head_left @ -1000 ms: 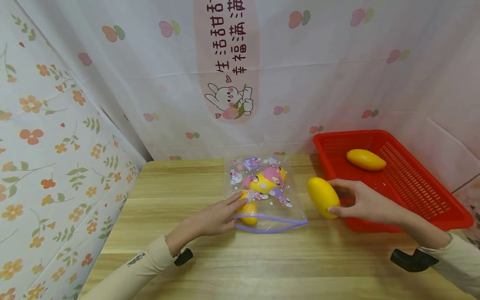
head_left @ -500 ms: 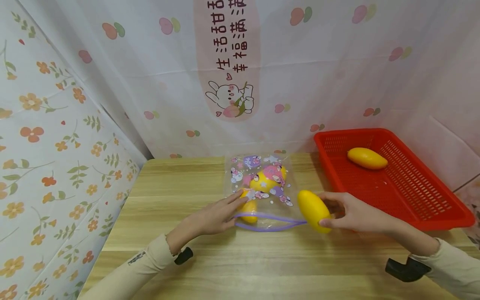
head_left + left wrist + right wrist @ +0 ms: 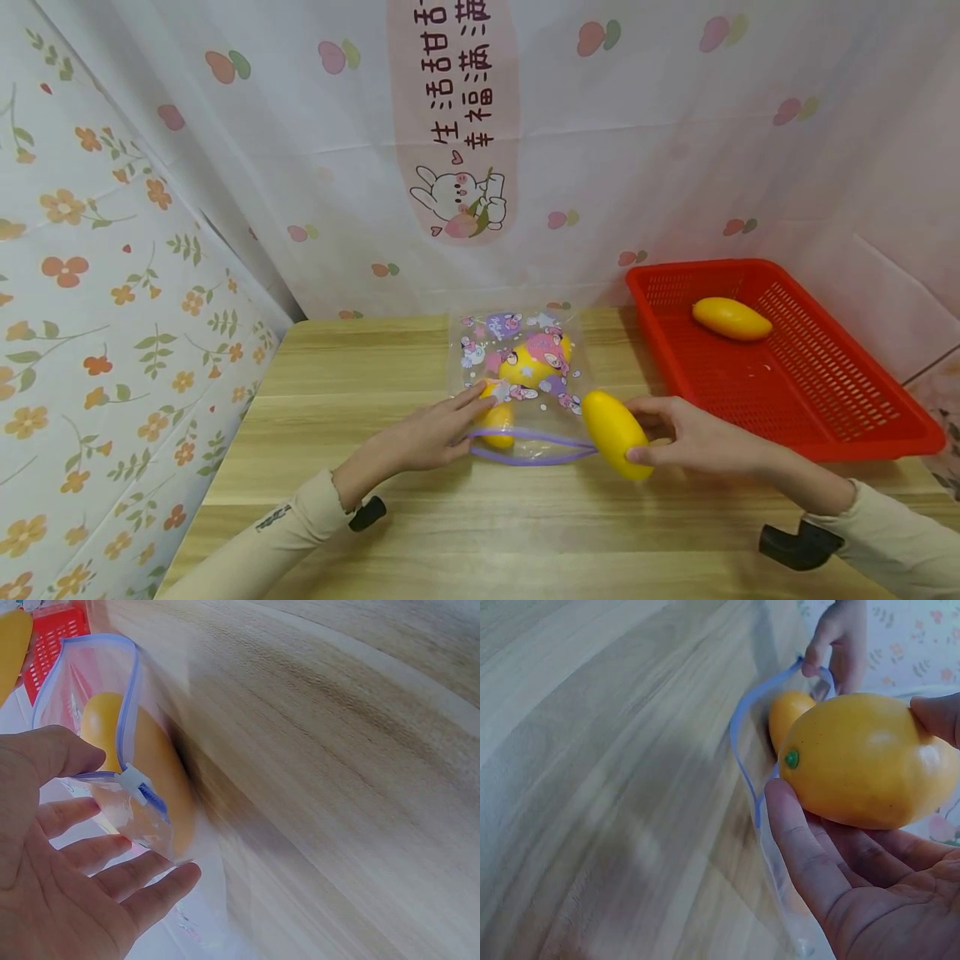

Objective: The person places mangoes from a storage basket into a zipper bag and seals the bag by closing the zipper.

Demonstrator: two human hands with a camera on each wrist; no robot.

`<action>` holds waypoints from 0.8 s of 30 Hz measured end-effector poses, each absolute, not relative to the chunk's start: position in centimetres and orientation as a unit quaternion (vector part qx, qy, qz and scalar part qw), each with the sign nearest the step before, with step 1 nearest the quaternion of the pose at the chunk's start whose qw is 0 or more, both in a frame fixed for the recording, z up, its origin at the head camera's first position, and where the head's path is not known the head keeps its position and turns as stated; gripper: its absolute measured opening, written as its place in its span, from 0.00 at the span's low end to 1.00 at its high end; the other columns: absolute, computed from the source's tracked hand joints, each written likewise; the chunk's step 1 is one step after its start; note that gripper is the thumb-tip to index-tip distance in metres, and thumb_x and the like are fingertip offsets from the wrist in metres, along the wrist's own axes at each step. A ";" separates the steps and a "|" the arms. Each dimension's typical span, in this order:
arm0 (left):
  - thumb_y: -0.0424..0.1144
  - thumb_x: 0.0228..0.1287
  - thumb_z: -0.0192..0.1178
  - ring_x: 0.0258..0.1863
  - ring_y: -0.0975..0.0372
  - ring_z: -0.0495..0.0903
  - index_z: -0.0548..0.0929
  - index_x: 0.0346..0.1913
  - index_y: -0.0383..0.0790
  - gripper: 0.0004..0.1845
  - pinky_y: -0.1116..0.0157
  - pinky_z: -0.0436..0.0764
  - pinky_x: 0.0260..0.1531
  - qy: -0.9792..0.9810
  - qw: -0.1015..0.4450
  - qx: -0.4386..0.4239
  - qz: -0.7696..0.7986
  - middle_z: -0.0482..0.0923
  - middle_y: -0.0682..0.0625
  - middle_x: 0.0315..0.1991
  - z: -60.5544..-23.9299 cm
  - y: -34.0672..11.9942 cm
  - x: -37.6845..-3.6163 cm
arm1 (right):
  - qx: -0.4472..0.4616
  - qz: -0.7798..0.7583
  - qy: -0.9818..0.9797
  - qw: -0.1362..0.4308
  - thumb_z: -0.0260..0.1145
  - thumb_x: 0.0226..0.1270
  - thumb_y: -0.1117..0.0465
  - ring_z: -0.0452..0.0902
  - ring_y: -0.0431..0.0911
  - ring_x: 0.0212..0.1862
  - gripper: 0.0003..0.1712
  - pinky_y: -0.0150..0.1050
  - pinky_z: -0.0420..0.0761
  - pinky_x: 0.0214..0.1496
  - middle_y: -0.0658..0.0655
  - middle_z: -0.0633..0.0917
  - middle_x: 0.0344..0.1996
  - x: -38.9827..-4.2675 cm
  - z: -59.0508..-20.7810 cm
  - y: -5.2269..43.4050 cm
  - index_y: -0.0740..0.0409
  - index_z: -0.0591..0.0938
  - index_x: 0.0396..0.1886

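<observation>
My right hand (image 3: 701, 442) grips a yellow mango (image 3: 615, 433) just off the right end of the zip bag's mouth. The right wrist view shows this mango (image 3: 870, 761) between thumb and fingers, with a green stem dot at one end. My left hand (image 3: 431, 429) holds the left corner of the clear printed zip bag (image 3: 551, 429), its purple-edged mouth parted towards me. In the left wrist view the bag's white slider (image 3: 133, 782) sits between thumb and fingers. Inside the bag lie two mangoes, one near the mouth (image 3: 501, 437), another deeper (image 3: 517, 367) partly covered by the print.
A red plastic basket (image 3: 795, 392) stands on the right of the wooden table (image 3: 360, 533), with one mango (image 3: 731, 319) in it. Printed curtains (image 3: 315, 192) hang behind the table and along its left side.
My right hand has carried its mango left and towards me, from beside the basket to the right end of the bag's mouth. The left hand has stayed in place on the bag.
</observation>
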State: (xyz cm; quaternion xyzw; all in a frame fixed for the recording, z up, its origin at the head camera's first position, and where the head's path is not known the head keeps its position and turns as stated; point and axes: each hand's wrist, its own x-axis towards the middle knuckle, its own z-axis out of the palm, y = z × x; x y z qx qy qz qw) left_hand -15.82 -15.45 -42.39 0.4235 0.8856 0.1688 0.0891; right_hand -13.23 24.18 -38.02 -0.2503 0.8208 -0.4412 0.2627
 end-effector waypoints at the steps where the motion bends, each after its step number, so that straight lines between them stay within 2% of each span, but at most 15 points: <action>1: 0.35 0.73 0.59 0.71 0.45 0.65 0.59 0.79 0.35 0.35 0.52 0.79 0.57 0.886 0.090 0.423 0.169 0.46 0.37 0.80 -42.4 -15.5 -15.8 | -0.248 -0.444 0.819 0.265 0.67 0.72 0.55 0.79 0.53 0.54 0.31 0.38 0.81 0.55 0.55 0.83 0.52 -13.2 -38.1 24.1 0.66 0.72 0.68; 6: 0.33 0.72 0.59 0.71 0.44 0.65 0.59 0.78 0.34 0.35 0.58 0.81 0.51 0.883 0.089 0.428 0.171 0.46 0.35 0.80 -42.3 -15.5 -15.7 | -0.256 -0.465 0.800 0.279 0.67 0.72 0.57 0.78 0.53 0.55 0.32 0.36 0.80 0.56 0.55 0.83 0.53 -13.1 -38.9 23.8 0.68 0.71 0.69; 9: 0.33 0.72 0.60 0.71 0.44 0.64 0.60 0.78 0.34 0.35 0.57 0.81 0.52 0.882 0.089 0.430 0.172 0.47 0.34 0.79 -42.2 -15.5 -15.7 | -0.258 -0.493 0.774 0.303 0.65 0.74 0.59 0.79 0.53 0.55 0.30 0.37 0.81 0.55 0.57 0.83 0.53 -13.1 -39.5 23.5 0.69 0.71 0.69; 16: 0.33 0.72 0.60 0.71 0.43 0.64 0.59 0.78 0.34 0.36 0.55 0.80 0.55 0.882 0.090 0.428 0.173 0.48 0.34 0.79 -42.2 -15.4 -15.7 | -0.231 -0.546 0.724 0.353 0.65 0.74 0.61 0.80 0.57 0.50 0.29 0.47 0.86 0.46 0.63 0.83 0.51 -12.6 -40.6 22.8 0.69 0.70 0.69; 24: 0.34 0.73 0.59 0.71 0.44 0.64 0.59 0.79 0.36 0.35 0.54 0.80 0.55 0.884 0.094 0.425 0.170 0.47 0.35 0.80 -42.2 -15.4 -15.7 | -0.214 -0.541 0.731 0.356 0.68 0.71 0.60 0.80 0.57 0.48 0.28 0.46 0.87 0.43 0.62 0.84 0.48 -12.1 -41.4 21.9 0.68 0.74 0.65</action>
